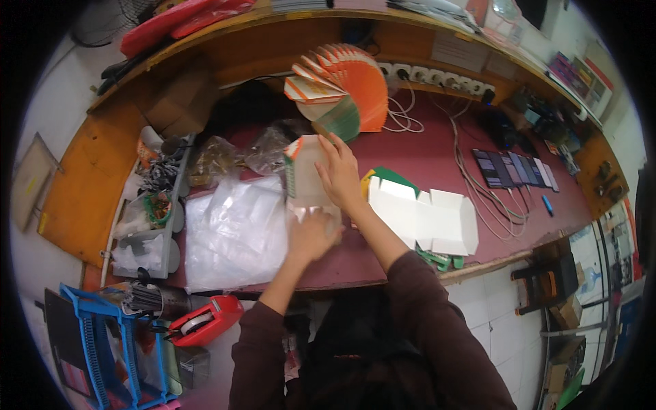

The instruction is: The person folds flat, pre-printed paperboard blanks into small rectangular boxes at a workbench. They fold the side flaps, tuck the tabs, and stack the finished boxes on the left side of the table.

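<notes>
A small folding carton (301,171), pale inside with an orange and green printed side, lies on the dark red table in front of me. My right hand (339,172) grips it along its right edge, fingers stretched toward the far end. At the near end, my left hand (313,236) touches the carton; motion blurs its fingers. Left of the carton is a stack of clear plastic bags (236,236). To the right of my right wrist lie unfolded white cartons (427,219), with green and yellow pieces beneath them. Beyond the carton, more orange printed cartons (365,82) are fanned out.
Far right are a row of phones (509,169), white cables (471,171) and a blue marker (547,205). Grey bins (164,253) line the left side. A red tape dispenser (208,321) and blue rack (102,348) stand near left. A power strip (437,76) runs along the back.
</notes>
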The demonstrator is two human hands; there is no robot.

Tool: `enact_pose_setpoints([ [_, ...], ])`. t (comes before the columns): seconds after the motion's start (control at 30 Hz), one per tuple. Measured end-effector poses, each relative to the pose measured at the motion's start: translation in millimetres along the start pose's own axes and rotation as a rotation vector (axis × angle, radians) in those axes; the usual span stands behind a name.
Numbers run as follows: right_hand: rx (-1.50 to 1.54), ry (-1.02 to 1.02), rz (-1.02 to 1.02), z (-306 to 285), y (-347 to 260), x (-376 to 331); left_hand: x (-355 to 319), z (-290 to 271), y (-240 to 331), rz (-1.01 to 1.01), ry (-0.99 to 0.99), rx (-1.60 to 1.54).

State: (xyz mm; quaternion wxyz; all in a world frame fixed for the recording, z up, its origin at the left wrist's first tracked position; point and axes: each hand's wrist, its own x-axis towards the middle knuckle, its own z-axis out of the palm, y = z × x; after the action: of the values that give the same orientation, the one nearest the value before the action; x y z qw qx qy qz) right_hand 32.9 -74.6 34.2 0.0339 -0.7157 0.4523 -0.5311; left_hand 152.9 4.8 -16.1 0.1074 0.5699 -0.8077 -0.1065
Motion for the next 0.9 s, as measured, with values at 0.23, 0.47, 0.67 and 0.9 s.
enact_pose_setpoints([
  [0.23, -0.571, 0.099, 0.404, -179, 63, -109, 4, -30, 27, -0.096, 0.274, 0.182],
  [0.47, -1.004, -0.081, 0.807, -241, 112, -184, 22, 33, 135, 0.463, 0.08, -0.098],
  [0.67, -0.882, -0.127, 0.412, -240, 112, -173, 37, 73, 145, 0.385, -0.146, -0.026],
  [0.9, 0.021, 0.205, 0.866, -273, 55, -117, 39, 43, 196, 0.499, -0.09, -0.908],
])
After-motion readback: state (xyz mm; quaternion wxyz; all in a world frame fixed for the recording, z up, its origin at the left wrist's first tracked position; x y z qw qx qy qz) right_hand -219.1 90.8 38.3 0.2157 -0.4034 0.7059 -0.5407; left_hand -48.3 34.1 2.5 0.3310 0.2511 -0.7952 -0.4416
